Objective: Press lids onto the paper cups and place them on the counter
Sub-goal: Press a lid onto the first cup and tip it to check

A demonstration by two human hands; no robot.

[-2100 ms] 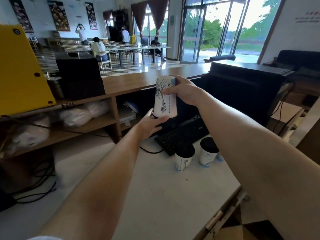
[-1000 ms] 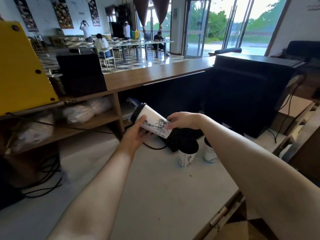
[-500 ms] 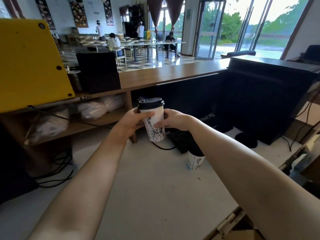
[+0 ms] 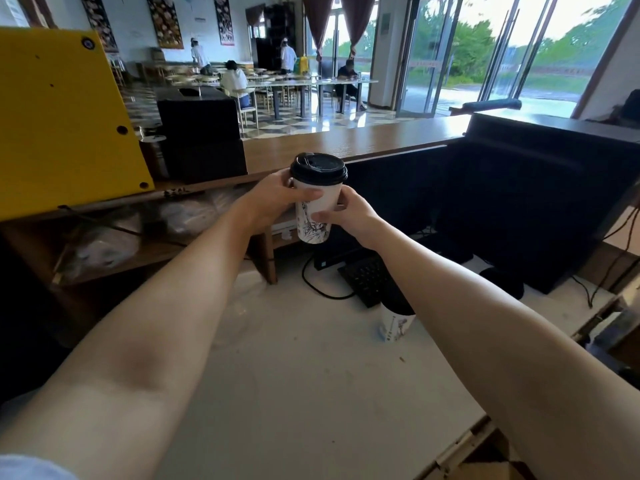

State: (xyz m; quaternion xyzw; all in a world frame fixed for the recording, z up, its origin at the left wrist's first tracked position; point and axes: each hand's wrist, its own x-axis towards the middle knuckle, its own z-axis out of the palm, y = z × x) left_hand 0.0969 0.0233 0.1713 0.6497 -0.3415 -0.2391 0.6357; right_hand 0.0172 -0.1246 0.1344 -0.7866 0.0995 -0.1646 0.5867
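Note:
A tall white paper cup [image 4: 317, 216] with an ink drawing stands upright in the air, a black lid [image 4: 318, 169] seated on its top. My left hand [image 4: 273, 200] wraps its upper left side. My right hand [image 4: 349, 216] grips its right side lower down. The cup hovers in front of the wooden counter [image 4: 346, 140], well above the white worktop [image 4: 304, 368]. Another lidded cup [image 4: 396, 325] stands on the worktop, partly hidden behind my right forearm.
A black keyboard [image 4: 367, 278] with a cable lies behind the standing cup. A large black monitor back [image 4: 540, 202] fills the right. A yellow panel [image 4: 59, 116] and a black box [image 4: 201, 133] sit on the counter's left. Bagged items lie on the shelf [image 4: 104, 251] below.
The cup went from upside down, through a tilt, to upright with the lid on top. Both hands then raised it slightly toward the counter. The view has shifted left.

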